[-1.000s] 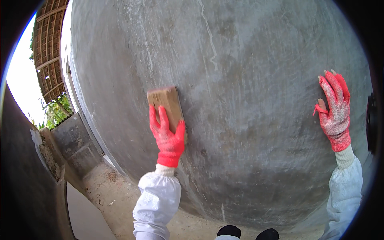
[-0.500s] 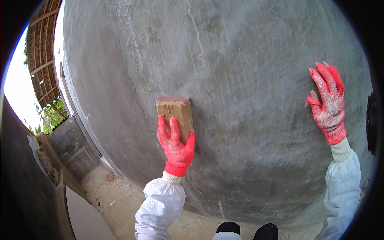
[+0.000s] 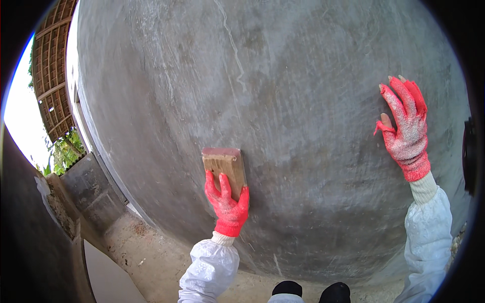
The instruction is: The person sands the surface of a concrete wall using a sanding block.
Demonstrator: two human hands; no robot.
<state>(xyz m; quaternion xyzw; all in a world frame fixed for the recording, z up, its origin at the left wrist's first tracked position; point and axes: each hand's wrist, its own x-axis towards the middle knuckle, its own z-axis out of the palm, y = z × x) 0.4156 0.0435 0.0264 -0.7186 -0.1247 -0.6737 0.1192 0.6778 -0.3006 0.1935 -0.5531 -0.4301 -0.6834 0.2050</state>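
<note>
My left hand (image 3: 228, 205), in a red glove with a white cuff, is closed around the lower part of a wooden sanding block (image 3: 222, 165). A reddish sheet shows along the block's top edge. The block's face lies against a grey cement wall (image 3: 303, 126), which looks bulged in this view. My right hand (image 3: 407, 129), in a red glove worn pale with dust, rests on the wall at the right. Its fingers point up, with bare fingertips showing, and it holds nothing.
Below the wall runs a dusty floor (image 3: 146, 257), with my dark shoes (image 3: 335, 293) near its foot. A low block wall (image 3: 93, 184) and a pale panel (image 3: 108, 275) stand at the left, under a slatted roof (image 3: 52, 76). Something dark (image 3: 470, 156) shows at the right rim.
The left hand has slid the sanding block down the wall and slightly right. The right hand appears slightly farther left, still on the wall, as the view has shifted a little.
</note>
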